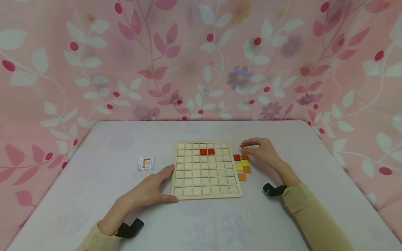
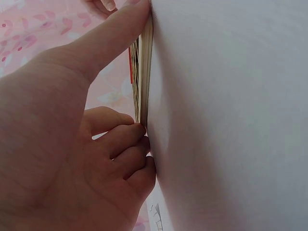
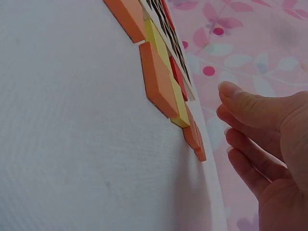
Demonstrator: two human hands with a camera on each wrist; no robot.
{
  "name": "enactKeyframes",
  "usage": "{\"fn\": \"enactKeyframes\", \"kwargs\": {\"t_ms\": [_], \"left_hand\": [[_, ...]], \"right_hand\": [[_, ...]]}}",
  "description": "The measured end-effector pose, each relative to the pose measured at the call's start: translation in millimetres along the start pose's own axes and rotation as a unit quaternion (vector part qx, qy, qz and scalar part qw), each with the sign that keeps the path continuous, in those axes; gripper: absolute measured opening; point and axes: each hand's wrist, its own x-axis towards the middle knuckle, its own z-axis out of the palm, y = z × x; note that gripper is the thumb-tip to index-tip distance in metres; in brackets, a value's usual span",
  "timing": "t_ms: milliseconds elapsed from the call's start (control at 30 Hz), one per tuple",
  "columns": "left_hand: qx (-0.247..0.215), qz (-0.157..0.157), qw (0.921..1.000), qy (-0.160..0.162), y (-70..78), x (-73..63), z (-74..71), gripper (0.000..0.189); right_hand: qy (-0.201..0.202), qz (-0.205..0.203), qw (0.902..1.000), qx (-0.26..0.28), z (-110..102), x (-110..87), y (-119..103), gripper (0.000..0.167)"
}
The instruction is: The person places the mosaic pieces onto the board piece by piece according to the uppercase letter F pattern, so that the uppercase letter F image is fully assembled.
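Observation:
A pale wooden grid board [image 1: 201,172] lies mid-table, with two red tiles [image 1: 203,151] side by side in its second row from the back. My left hand [image 1: 149,190] rests against the board's left side, thumb at the near left corner and fingers along the edge. Over the far end of a group of loose tiles hovers my right hand [image 1: 263,152], fingers loosely bent. In the right wrist view, no tile shows between its thumb and fingers. Beside the board's right edge lie a red tile [image 1: 237,158], yellow tiles [image 1: 239,167] and several orange tiles [image 1: 242,177].
Left of the board lies a small paper card [image 1: 146,163] printed with a coloured grid pattern. A white cloth [image 1: 103,150] covers the table. Pink floral fabric [image 1: 188,69] hangs behind and at both sides. Each wrist wears a black camera [image 1: 130,229].

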Motion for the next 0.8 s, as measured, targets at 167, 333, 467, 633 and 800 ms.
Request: {"fn": "enactKeyframes", "kwargs": {"t_ms": [167, 333, 467, 633, 800], "left_hand": [[-0.001, 0.002, 1.0, -0.001, 0.0, 0.3, 0.3, 0.116], [-0.005, 0.0, 1.0, -0.003, 0.4, 1.1, 0.8, 0.116], [-0.006, -0.002, 1.0, -0.002, 0.6, 1.2, 0.4, 0.116], [-0.007, -0.004, 1.0, -0.002, 0.5, 0.8, 0.7, 0.116], [-0.006, -0.006, 1.0, -0.001, 0.2, 0.4, 0.8, 0.117]], "right_hand": [[-0.008, -0.001, 0.9997, 0.024, 1, -5.2, 5, 0.029], [-0.012, -0.014, 0.9995, 0.026, 3, -6.7, 9, 0.03], [-0.011, -0.029, 0.9994, 0.011, 6, -6.0, 11, 0.027], [-0.016, -0.05, 0.9986, -0.003, 10, -5.0, 12, 0.022], [-0.017, -0.073, 0.9972, 0.006, 14, -4.1, 12, 0.019]]}}
